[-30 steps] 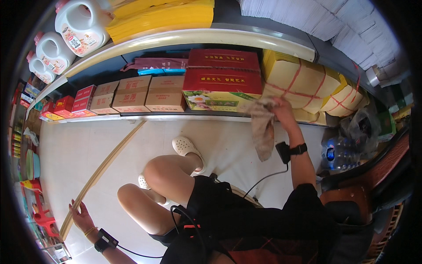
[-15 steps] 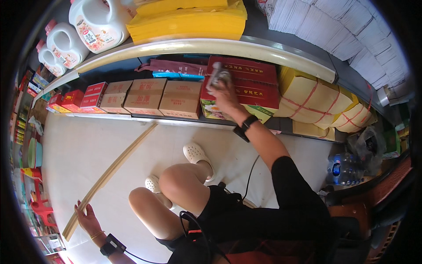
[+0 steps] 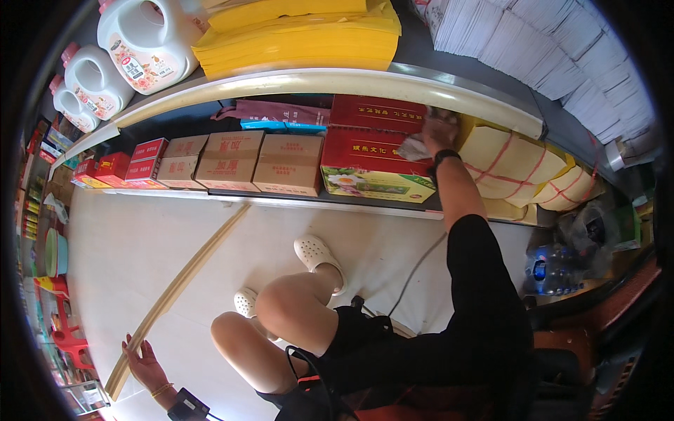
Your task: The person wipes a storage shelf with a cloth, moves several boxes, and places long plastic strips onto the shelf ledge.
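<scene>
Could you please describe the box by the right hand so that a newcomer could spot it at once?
Find the long lower shelf beyond the person's knees. Between its row of brown cartons and the pale tied bundles sits a large box, its right end by the right hand and cloth. Its red top and flower-pictured front set it apart from its neighbours.

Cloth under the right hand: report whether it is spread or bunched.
Bunched: the cloth shows as a crumpled wad under the right hand, at the right end of the red carton.
</scene>
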### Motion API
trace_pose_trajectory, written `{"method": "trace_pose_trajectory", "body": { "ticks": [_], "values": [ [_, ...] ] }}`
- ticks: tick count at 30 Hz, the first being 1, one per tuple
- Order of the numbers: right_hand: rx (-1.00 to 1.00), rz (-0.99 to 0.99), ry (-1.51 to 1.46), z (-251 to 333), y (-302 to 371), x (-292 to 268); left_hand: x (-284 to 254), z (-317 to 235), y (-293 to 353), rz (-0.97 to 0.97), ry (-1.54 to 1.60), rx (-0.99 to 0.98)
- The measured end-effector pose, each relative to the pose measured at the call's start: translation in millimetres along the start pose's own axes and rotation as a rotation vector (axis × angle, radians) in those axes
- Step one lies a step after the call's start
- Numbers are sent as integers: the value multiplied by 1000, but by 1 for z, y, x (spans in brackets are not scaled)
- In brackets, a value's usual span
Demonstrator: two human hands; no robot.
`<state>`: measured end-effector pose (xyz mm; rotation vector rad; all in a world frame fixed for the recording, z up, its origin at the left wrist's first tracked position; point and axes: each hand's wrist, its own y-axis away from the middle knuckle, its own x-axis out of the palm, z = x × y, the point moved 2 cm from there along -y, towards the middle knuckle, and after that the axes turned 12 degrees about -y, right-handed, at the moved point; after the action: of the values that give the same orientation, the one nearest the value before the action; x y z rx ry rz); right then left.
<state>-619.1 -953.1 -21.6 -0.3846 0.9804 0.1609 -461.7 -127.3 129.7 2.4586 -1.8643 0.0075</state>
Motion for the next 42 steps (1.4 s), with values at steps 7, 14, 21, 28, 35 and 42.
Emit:
{"method": "trace_pose_trajectory", "body": {
  "ticks": [7,14,21,28,35,42],
  "values": [
    [371,106,-132,37,7,-34,-23,20,-7,-49,43,4],
    [-396,-156,-320,140,-1,94,-10,9,0,-50,22,-16],
    [-538,67,-375,178,45,93,2,-1,14,2,-41,-19],
    [-329,-237,-124,7,-19,37,3,4,14,8,-24,-46],
    [-316,147,473,5,82,-29,-8,18,3,39,25,-20],
    [-732,108,59,108,197,-4,-18,14,-5,100,-41,113]
  ]
}}
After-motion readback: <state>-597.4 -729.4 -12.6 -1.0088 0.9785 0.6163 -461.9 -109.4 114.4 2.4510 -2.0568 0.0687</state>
